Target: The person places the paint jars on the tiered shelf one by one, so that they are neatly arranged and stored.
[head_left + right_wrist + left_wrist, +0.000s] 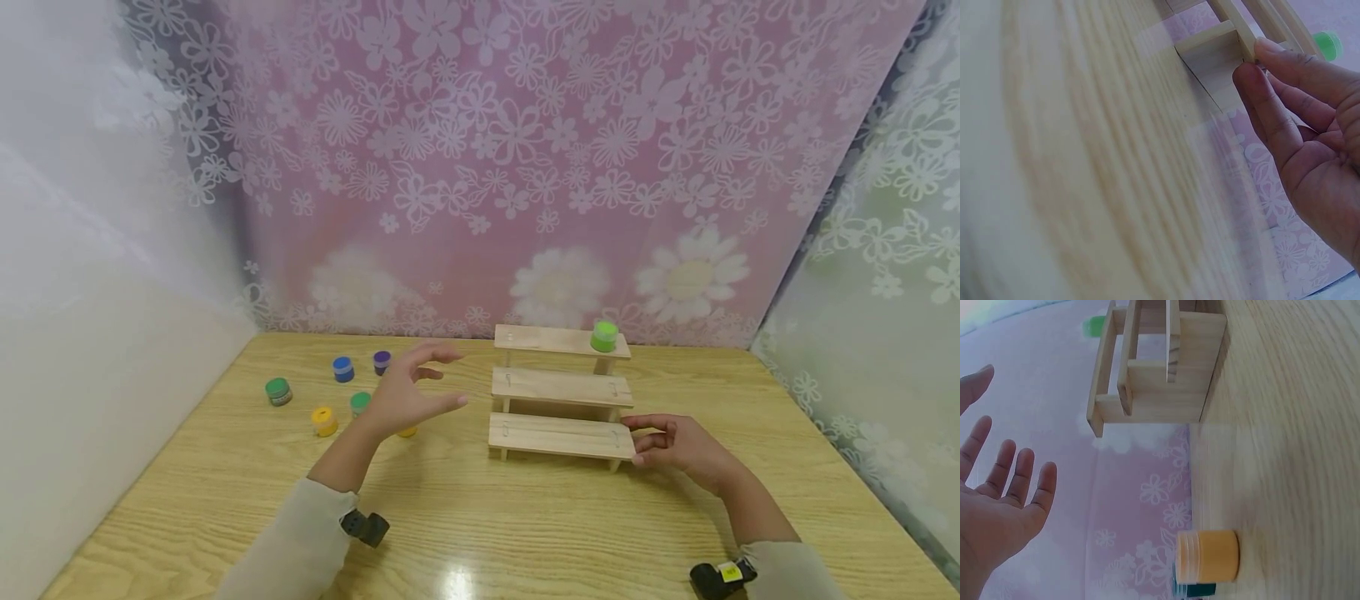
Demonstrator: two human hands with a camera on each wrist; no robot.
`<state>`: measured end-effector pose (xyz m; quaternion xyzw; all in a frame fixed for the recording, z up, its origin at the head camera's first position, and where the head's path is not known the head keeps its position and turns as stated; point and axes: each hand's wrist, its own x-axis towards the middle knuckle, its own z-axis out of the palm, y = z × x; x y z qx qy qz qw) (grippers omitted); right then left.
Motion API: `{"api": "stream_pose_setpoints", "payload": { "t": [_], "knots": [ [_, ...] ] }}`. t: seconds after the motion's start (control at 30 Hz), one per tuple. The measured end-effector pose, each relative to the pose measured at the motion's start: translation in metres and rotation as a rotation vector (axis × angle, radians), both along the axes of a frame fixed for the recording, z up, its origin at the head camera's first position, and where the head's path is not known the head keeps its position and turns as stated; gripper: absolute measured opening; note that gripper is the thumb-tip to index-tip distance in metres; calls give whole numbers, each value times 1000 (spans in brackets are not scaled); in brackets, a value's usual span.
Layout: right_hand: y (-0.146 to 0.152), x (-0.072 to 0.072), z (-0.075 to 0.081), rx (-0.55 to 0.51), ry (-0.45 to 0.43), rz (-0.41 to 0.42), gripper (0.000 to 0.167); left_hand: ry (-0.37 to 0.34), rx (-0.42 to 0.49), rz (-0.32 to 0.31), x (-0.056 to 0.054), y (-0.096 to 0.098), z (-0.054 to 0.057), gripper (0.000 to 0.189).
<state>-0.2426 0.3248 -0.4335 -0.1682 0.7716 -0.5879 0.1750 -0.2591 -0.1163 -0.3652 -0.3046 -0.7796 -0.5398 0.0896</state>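
A three-tier wooden display stand [558, 386] stands on the table right of centre. On the right end of its top tier sits a small lime-green paint jar [604, 337]. My right hand [686, 450] pinches the right end of the lowest tier; thumb and fingertips meet at the board's edge in the right wrist view. My left hand [405, 400] is raised left of the stand, holding nothing, thumb and fingers spread apart. Around and behind it stand a yellow jar [324, 422], a second green jar [360, 403] and a purple jar [382, 362]. Another yellow jar [1217, 556] is partly hidden by this hand in the head view.
Farther left on the wood-grain table [465, 517] are a blue jar [343, 369] and a dark green jar [278, 392]. A pink flowered curtain [465, 167] hangs behind the table's back edge. Pale sheets border the left and right sides.
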Motion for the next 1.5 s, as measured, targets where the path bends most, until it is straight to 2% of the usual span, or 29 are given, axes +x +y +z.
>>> {"api": "stream_pose_setpoints", "payload": {
  "t": [0.23,0.37,0.73,0.87,1.17,1.37,1.5],
  "knots": [
    [1,1,-1,10,4,-7,62,-5,26,-6,3,-16,-6,49],
    [1,1,-1,19,3,-12,63,-4,8,6,6,-25,-9,51],
    [1,0,1,10,2,-5,63,-68,70,40,9,-52,-21,50],
    [1,0,0,7,-1,-4,63,-96,43,62,9,-61,-27,49],
    [1,1,0,9,-6,-6,64,-190,-38,37,6,-74,-36,54],
    [0,1,1,7,-6,-4,64,-283,-121,54,2,-78,-38,60],
    [-1,1,1,13,1,-4,64,-351,-168,39,-3,-82,-42,64]
  ]
}}
